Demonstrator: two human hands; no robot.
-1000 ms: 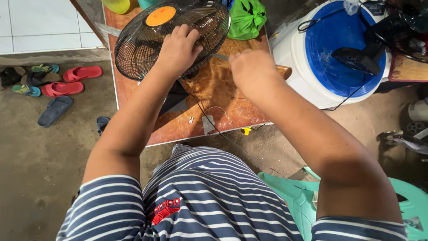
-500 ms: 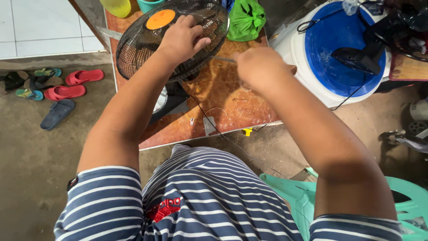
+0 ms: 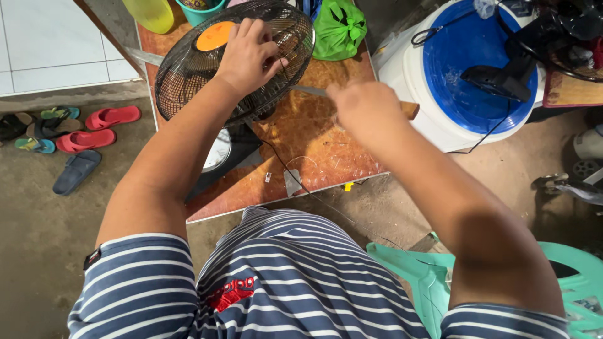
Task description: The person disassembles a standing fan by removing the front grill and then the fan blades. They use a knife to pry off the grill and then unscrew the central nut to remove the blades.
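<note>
Bare concrete floor [image 3: 38, 251] runs under a green plastic chair [image 3: 433, 282] and a brown patterned table [image 3: 320, 150]. On it, the right hand [image 3: 367, 110] closes around a wooden-handled tool [image 3: 409, 110]; the left hand [image 3: 248, 56] grips the black fan grille [image 3: 182, 75]. Beyond stand a blue-lidded white drum [image 3: 477, 69], a green bag [image 3: 339, 28] and sandals [image 3: 81, 129].

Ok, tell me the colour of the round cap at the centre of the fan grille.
Orange, on the black wire fan grille; the cap shows clearly in the head view.
</note>
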